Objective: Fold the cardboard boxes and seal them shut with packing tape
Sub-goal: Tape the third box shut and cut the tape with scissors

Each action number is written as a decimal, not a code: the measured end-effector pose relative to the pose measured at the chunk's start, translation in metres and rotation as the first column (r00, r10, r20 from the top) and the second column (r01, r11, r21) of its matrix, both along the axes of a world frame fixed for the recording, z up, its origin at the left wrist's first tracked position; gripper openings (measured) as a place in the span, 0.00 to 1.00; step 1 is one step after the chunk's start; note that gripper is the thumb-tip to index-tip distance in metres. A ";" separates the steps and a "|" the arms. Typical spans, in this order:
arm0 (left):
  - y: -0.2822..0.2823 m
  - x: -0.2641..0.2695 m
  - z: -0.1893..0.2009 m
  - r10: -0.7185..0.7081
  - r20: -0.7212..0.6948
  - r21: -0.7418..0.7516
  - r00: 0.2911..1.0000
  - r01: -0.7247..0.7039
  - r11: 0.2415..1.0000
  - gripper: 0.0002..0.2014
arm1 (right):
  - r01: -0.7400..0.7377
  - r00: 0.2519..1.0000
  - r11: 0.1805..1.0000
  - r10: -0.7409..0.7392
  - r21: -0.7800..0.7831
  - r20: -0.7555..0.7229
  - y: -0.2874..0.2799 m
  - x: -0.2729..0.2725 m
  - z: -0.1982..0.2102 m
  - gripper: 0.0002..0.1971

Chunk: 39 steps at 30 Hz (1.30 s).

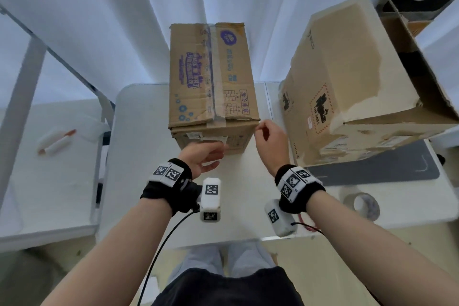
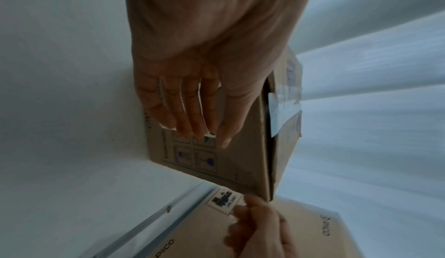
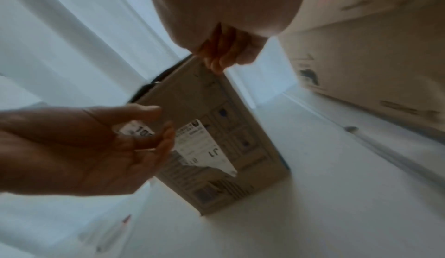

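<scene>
A small cardboard box (image 1: 213, 77) with purple print stands on the white table (image 1: 139, 131), its top seam covered by clear tape (image 1: 211, 67). My left hand (image 1: 213, 154) reaches the box's near face (image 2: 240, 163) with straight fingers (image 2: 190, 117), beside a torn white label (image 3: 204, 148). My right hand (image 1: 259, 129) is at the box's near right top corner, its curled fingers (image 3: 219, 62) pinching the edge there. A roll of clear packing tape (image 1: 363, 206) lies on the table to the right of my right forearm.
A larger worn cardboard box (image 1: 347, 69) sits tilted close on the right, partly over a grey mat (image 1: 385, 169). A white and orange pen-like tool (image 1: 56, 141) lies on a separate white table to the left. White curtains hang behind.
</scene>
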<state>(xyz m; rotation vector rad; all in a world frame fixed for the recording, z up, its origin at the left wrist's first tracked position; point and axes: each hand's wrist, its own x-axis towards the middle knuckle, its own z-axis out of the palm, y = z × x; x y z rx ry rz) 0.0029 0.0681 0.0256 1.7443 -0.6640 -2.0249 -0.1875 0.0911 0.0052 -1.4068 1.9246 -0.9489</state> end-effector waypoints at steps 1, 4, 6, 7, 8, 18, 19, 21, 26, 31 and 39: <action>-0.001 0.006 0.004 0.015 -0.009 -0.015 1.000 -0.015 1.000 0.15 | 0.000 1.000 0.996 0.002 -0.094 0.020 -0.008 0.009 0.012 0.08; -0.003 0.019 0.019 0.010 -0.034 -0.060 0.999 -0.012 0.998 0.16 | -0.011 1.000 0.973 0.013 -0.230 0.007 -0.028 0.025 0.036 0.09; -0.004 0.024 0.030 -0.039 -0.055 -0.094 0.998 0.034 0.995 0.14 | -0.003 1.000 0.972 0.004 -0.237 0.003 -0.039 0.029 0.043 0.09; -0.005 0.026 0.038 -0.059 -0.069 -0.116 0.996 0.051 0.992 0.12 | -0.003 1.000 0.971 0.004 -0.240 0.006 -0.042 0.031 0.047 0.09; -0.006 0.029 0.045 -0.076 -0.085 -0.143 0.993 0.063 0.988 0.10 | -0.015 1.000 0.968 0.017 -0.249 0.006 -0.045 0.032 0.051 0.10; -0.059 0.041 0.080 0.057 0.187 -0.648 0.981 0.079 0.758 0.10 | -0.419 0.905 0.907 0.420 0.028 -0.061 -0.071 0.041 0.070 0.27; -0.063 0.039 0.077 0.031 0.300 -0.669 0.953 0.187 0.719 0.11 | -0.452 0.888 0.890 0.455 0.058 -0.072 -0.073 0.041 0.069 0.28; -0.067 0.037 0.069 -0.079 0.473 -0.650 0.878 0.408 0.641 0.14 | -0.506 0.853 0.856 0.515 0.110 -0.084 -0.075 0.040 0.065 0.29; -0.060 0.041 0.045 -0.207 0.601 -0.598 0.772 0.607 0.524 0.23 | -0.544 0.813 0.826 0.563 0.149 -0.152 -0.073 0.032 0.052 0.33; -0.058 0.044 0.030 -0.249 0.686 -0.537 0.683 0.707 0.460 0.24 | -0.569 0.801 0.817 0.576 0.093 -0.164 -0.071 0.031 0.040 0.28; -0.048 0.034 0.014 0.003 0.747 -0.635 0.664 0.713 0.298 0.10 | -0.621 0.751 0.783 0.608 0.039 -0.258 -0.069 0.028 0.033 0.15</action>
